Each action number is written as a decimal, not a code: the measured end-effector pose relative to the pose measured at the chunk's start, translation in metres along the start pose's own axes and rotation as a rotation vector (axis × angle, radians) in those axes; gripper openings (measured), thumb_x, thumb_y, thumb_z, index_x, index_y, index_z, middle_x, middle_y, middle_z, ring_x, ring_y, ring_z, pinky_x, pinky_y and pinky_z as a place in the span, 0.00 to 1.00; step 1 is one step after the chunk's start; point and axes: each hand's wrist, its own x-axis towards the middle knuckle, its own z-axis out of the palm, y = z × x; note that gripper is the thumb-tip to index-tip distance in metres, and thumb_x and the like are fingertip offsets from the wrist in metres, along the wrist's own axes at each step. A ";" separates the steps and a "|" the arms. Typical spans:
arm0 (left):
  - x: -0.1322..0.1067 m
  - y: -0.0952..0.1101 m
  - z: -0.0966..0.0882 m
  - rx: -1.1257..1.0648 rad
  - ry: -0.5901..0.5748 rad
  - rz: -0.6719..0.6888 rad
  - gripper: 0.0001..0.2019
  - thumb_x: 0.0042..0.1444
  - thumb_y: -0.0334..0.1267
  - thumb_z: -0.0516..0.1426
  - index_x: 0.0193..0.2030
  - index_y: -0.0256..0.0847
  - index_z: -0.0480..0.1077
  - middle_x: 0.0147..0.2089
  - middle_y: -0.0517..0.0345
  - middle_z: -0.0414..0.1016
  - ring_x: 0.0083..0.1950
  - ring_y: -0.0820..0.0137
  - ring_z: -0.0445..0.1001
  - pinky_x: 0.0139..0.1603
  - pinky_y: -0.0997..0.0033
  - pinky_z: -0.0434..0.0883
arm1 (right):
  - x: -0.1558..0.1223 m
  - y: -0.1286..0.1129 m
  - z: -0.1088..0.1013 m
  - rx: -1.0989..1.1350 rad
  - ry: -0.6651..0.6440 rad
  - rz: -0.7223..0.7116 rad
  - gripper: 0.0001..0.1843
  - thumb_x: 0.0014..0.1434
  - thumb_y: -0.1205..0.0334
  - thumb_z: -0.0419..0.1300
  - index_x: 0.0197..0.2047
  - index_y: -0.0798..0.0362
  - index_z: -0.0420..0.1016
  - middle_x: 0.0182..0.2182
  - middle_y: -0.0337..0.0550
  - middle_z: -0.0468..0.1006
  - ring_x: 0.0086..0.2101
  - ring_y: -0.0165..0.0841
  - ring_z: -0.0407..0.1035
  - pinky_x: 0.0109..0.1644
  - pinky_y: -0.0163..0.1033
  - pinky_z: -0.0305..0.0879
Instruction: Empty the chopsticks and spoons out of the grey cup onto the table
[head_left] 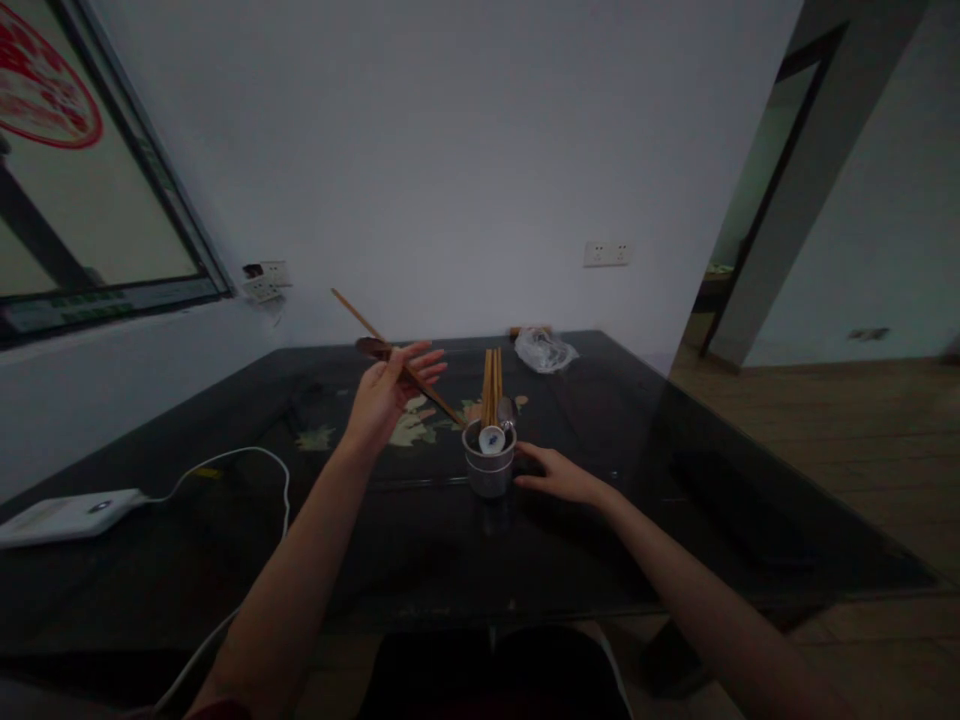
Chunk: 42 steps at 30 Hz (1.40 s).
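Note:
My left hand (390,392) is raised to the left of a metal cup (490,478). It holds a dark wooden spoon (372,347) together with a long thin chopstick (354,310), both slanting down to the right. The lower end of the sticks reaches the cup's left rim. Several chopsticks (489,385) stand upright in the cup, with a metal spoon (508,412) and a white spoon with a blue mark (492,439) among them. My right hand (553,474) is at the cup's right side, thumb and fingers apart, fingertips at its wall.
A crumpled clear plastic bag (544,350) lies at the back of the dark glossy table (420,570). At the left is a white device (71,517) with a white cable (259,452). A dark flat object (739,505) lies at the right. The wall (450,180) stands behind.

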 end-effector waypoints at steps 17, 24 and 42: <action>-0.019 -0.086 -0.141 0.340 0.086 -0.570 0.16 0.48 0.47 0.59 0.34 0.34 0.75 0.24 0.61 0.66 0.29 0.72 0.66 0.35 0.68 0.71 | -0.001 0.006 -0.003 0.030 -0.021 0.019 0.29 0.56 0.58 0.61 0.60 0.52 0.62 0.51 0.49 0.74 0.50 0.40 0.69 0.57 0.51 0.63; -0.013 -0.107 -0.145 0.951 0.063 -0.463 0.16 0.49 0.45 0.55 0.29 0.35 0.77 0.19 0.60 0.66 0.27 0.68 0.67 0.29 0.74 0.61 | -0.001 0.005 -0.003 0.006 -0.004 0.034 0.29 0.56 0.58 0.61 0.60 0.53 0.63 0.48 0.50 0.75 0.49 0.42 0.70 0.55 0.52 0.64; -0.018 -0.140 -0.155 1.367 0.001 -0.416 0.15 0.56 0.44 0.53 0.37 0.36 0.76 0.38 0.50 0.79 0.41 0.64 0.75 0.37 0.74 0.63 | -0.001 0.001 -0.005 0.019 -0.036 0.078 0.28 0.56 0.59 0.60 0.59 0.53 0.63 0.49 0.49 0.74 0.48 0.40 0.69 0.56 0.49 0.64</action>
